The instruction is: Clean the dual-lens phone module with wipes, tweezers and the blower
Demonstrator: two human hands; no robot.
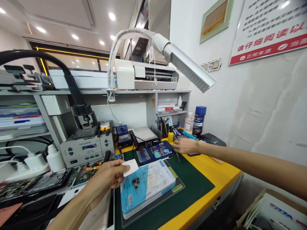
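Observation:
My left hand (111, 172) pinches a small white square sheet (131, 166) between thumb and fingers, above the left edge of a thick blue-and-white pack (158, 179). A small dark phone camera module (136, 182) lies on top of the pack. Under the pack is a dark perforated tray (178, 187) on a green mat (194, 182). My right hand (184, 146) reaches to the back right of the mat, its fingers closed around a slim metal tool (177, 157). The fingers hide most of that tool, so its kind is unclear. A small brush (168, 157) lies nearby.
Bottles, including a yellow one (170, 135) and a blue spray can (199, 121), stand behind my right hand. A grey soldering station (86, 148) and circuit boards are at left. A lamp (189, 67) arches overhead. An open carton (275, 210) sits below the yellow table edge (203, 198).

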